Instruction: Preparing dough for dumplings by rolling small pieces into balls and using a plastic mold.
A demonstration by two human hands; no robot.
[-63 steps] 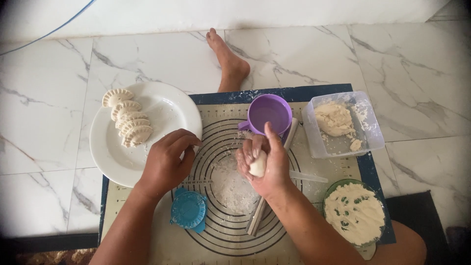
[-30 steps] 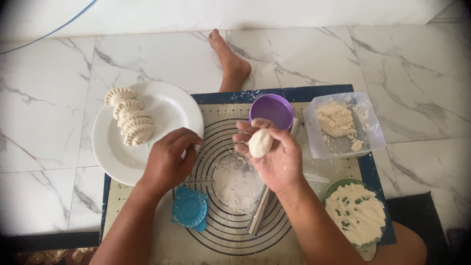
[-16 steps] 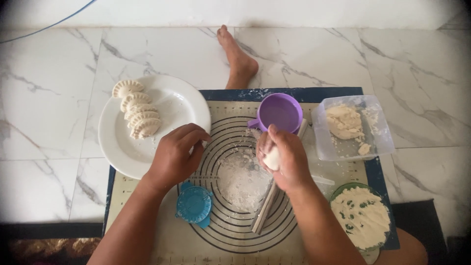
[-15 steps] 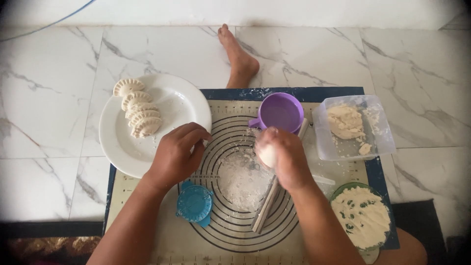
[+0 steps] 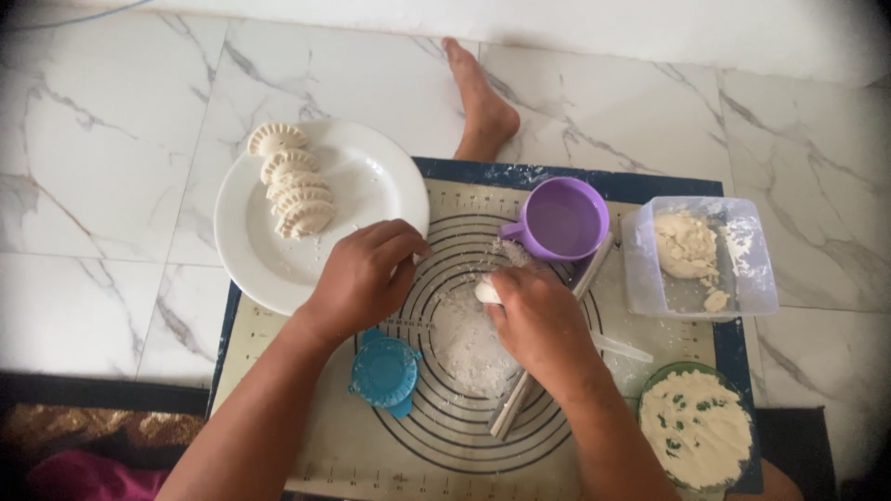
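My right hand [image 5: 536, 320] presses a small white dough ball [image 5: 486, 291] down onto the floured middle of a baking mat [image 5: 306, 436] printed with rings. My left hand [image 5: 364, 275] rests on the mat's left side, fingers curled, touching the rim of a white plate [image 5: 362, 181]; it holds nothing I can see. The plate carries several crimped dumplings [image 5: 290, 190]. A blue dumpling press [image 5: 383, 371] lies just below my left hand.
A purple cup [image 5: 561, 223] stands behind my right hand. A clear tub with dough [image 5: 698, 260] sits at the right, a green bowl of white filling [image 5: 696, 429] at the lower right. A rolling pin [image 5: 520, 401] lies under my right forearm. My bare foot [image 5: 478, 97] rests on the marble floor.
My right hand had the dough ball raised in its fingers; it has come down and now presses the ball onto the flour. The left hand stayed put.
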